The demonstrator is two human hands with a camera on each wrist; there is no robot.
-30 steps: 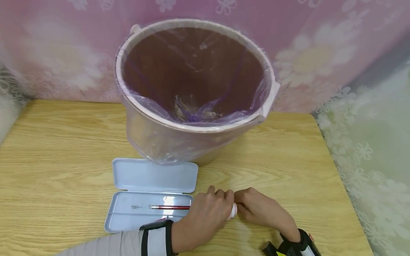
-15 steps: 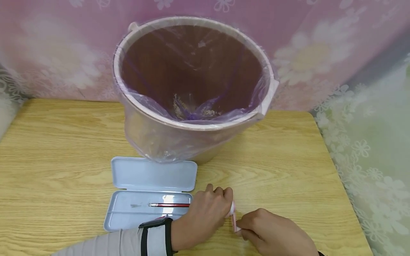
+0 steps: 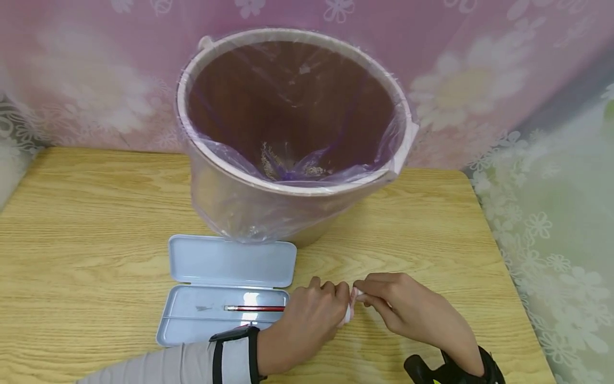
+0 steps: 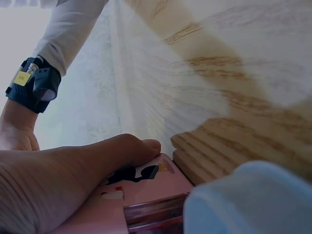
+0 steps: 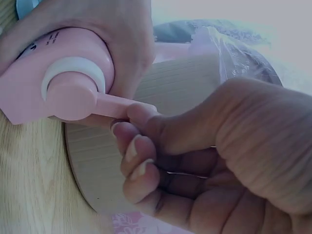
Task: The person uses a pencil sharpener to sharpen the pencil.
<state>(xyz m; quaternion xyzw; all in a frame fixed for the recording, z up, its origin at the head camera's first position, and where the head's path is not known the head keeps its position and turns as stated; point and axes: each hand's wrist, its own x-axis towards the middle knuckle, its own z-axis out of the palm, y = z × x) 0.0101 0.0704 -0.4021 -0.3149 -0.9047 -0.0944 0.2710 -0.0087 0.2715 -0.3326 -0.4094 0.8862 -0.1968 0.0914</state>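
Note:
On the table, my left hand [image 3: 312, 320] holds a pink hand-crank pencil sharpener [image 5: 24, 95] on its side, covering most of it in the head view. In the left wrist view, the thumb lies along its printed pink face, near a dark red see-through window [image 4: 156, 214]. My right hand [image 3: 417, 306] pinches the end of the sharpener's crank handle [image 5: 114, 105] between thumb and forefinger. To the left is an open light blue pencil case [image 3: 232, 261]. A red pencil [image 3: 256, 308] runs from above its tray toward the left hand; its far end is hidden.
A large bin [image 3: 249, 213] lined with a clear purplish bag stands behind the case on the wooden table [image 3: 96, 213]. Some pale bits lie at its bottom. A pink flowered cloth [image 3: 96, 80] hangs behind the table.
My right hand has swung down toward me with the crank handle and then back up, turning it. My left hand has kept its grip on the sharpener in the same place.

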